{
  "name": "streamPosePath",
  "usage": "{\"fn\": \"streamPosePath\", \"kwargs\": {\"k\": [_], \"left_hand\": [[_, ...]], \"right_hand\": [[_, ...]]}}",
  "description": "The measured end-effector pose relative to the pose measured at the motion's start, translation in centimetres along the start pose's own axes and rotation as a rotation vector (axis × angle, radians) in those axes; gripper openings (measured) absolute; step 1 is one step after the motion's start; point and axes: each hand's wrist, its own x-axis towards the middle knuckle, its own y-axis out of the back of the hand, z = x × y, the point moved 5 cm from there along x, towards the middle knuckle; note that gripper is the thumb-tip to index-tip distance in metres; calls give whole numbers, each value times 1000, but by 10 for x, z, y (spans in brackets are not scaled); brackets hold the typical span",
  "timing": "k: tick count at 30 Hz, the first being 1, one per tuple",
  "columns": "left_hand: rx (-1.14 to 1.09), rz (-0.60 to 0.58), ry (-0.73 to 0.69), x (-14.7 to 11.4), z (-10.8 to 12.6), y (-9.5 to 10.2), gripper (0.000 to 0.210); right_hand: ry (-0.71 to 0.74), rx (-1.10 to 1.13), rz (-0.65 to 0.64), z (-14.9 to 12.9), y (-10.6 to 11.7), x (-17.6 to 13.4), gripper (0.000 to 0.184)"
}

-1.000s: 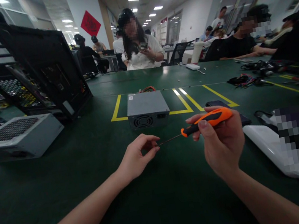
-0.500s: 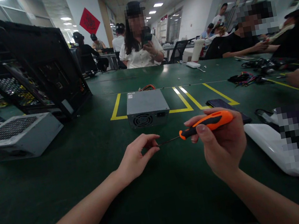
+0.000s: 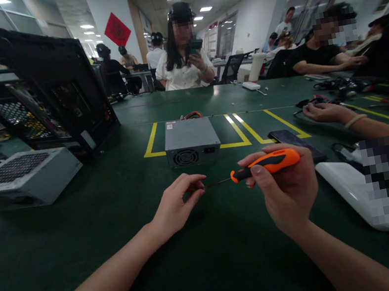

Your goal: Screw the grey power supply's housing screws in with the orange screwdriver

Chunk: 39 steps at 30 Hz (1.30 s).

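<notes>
My right hand [image 3: 288, 189] is wrapped round the orange and black handle of a screwdriver [image 3: 271, 164], its thin shaft level and aimed left. At the shaft's end, the thumb and forefinger of my left hand [image 3: 178, 203] are pinched together. What lies between those fingertips, the driver's tip or some small piece, is too small to make out. Just beyond both hands a grey computer power supply [image 3: 190, 133] rests on the green table [image 3: 158, 282], its fan grille and socket facing me. Coloured wires show behind it.
On the left stand a black computer case [image 3: 56, 89] and a second power supply [image 3: 49, 176]. Yellow tape [image 3: 248, 128] marks the table. A dark phone [image 3: 291, 141] and a white device [image 3: 361, 196] lie to the right, where another person's hand [image 3: 327, 112] reaches toward cables [image 3: 338, 87].
My hands and the screwdriver have shifted very slightly left. The other person's hand on the right has reached further in over the table, toward the cables.
</notes>
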Motion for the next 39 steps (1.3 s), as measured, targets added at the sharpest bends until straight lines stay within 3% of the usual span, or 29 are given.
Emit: {"fn": "streamPosePath", "kwargs": {"k": [10,21,31,39], "left_hand": [[-145,51,111,3,-5,6,27],[-682,109,301,7,-19,10,30],[-955,79,420,7,-26,6,27],[-997,31,451,7,-22,4,26]], "right_hand": [[-6,20,2,0,0,0,29],[24,-11,55,-7,-1,0,30],[106,51,110,-10,2,-4,32],[101,45,105,-11,1,-4,33]]}}
